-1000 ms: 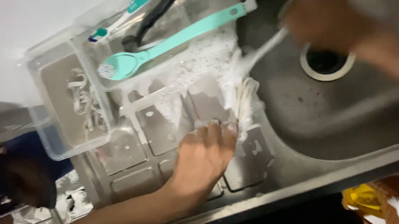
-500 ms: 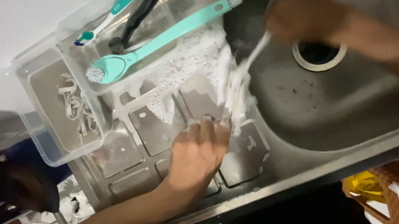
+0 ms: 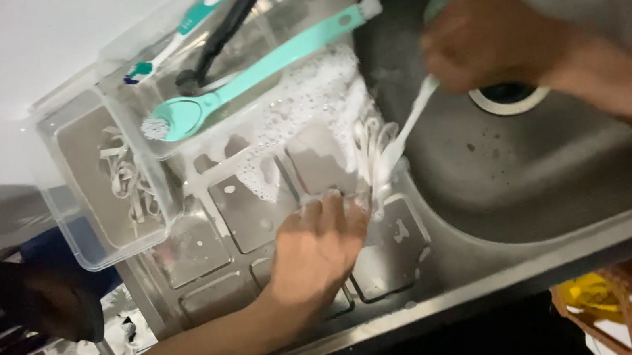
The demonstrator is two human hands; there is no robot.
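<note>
My left hand (image 3: 317,246) lies flat on the steel drainboard (image 3: 246,203), its fingers pressing down the near end of a bunch of wet white laces (image 3: 369,150). My right hand (image 3: 489,37) is over the sink basin (image 3: 543,172), closed around a small brush with a white handle (image 3: 415,114). The brush head rests on the laces at the basin's edge. Soap foam (image 3: 298,106) covers the drainboard behind the laces.
A clear plastic box (image 3: 67,202) at the left holds more white laces (image 3: 123,178). A second clear tray behind holds a long teal brush (image 3: 254,76), a teal and white toothbrush (image 3: 182,28) and a black-handled tool (image 3: 230,18). The drain (image 3: 509,95) is under my right wrist.
My right hand has moved left, closer to the laces, with the brush stroking over them. My left hand stays pressed on the laces.
</note>
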